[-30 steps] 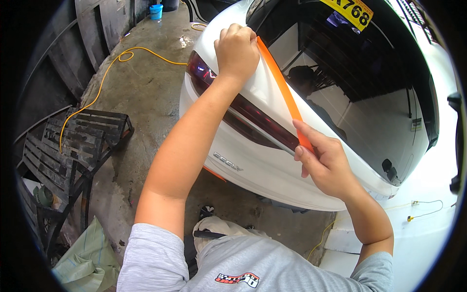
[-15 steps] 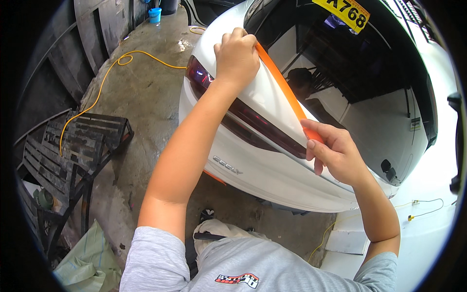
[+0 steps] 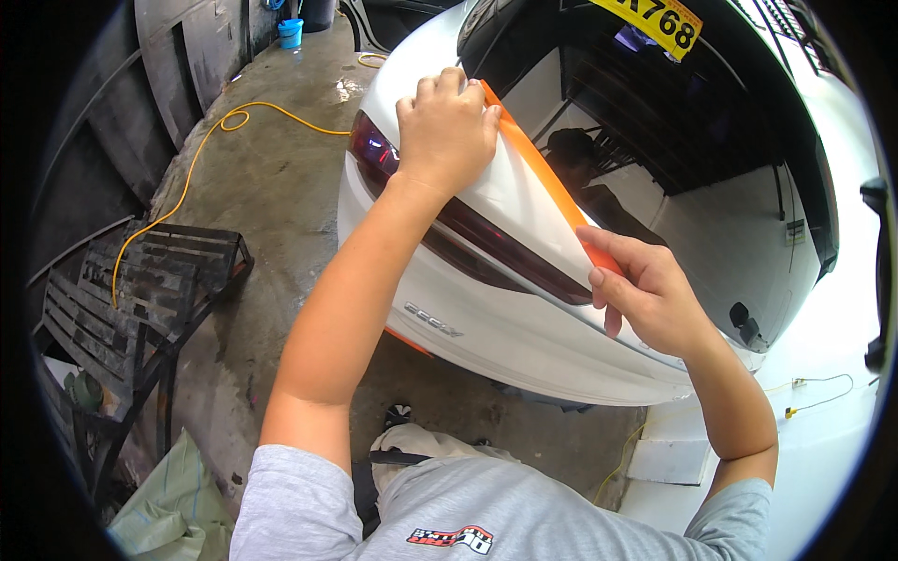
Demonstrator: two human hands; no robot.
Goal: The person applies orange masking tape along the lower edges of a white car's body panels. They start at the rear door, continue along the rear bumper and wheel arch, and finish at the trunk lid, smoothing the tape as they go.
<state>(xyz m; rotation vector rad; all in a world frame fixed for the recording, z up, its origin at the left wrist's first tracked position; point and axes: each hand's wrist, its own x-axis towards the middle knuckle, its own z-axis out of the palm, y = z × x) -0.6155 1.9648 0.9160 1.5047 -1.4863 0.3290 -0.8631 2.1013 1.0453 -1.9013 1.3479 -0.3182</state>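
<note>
A flat orange strip (image 3: 543,176), like tape, runs taut along the lower edge of the dark rear window (image 3: 692,131) on a white car. My right hand (image 3: 644,285) pinches its near end between thumb and fingers. At its far end, above the taillight, my left hand (image 3: 446,136) is closed with its fingers bent over the white panel. Those fingertips meet the strip's end, though the back of the hand partly hides the grip. Below the strip, the dark red taillight (image 3: 500,241) stretches across the white tailgate (image 3: 524,323).
On the left stands a black slatted bench (image 3: 178,271) with a yellow hose (image 3: 192,178) trailing over it and across the floor. A blue bucket (image 3: 290,34) is at the far wall. A green sack (image 3: 178,510) lies at lower left.
My left hand has shifted slightly down and left, and more of the strip's far end shows beside its fingers. The right hand keeps its pinch, almost in place.
</note>
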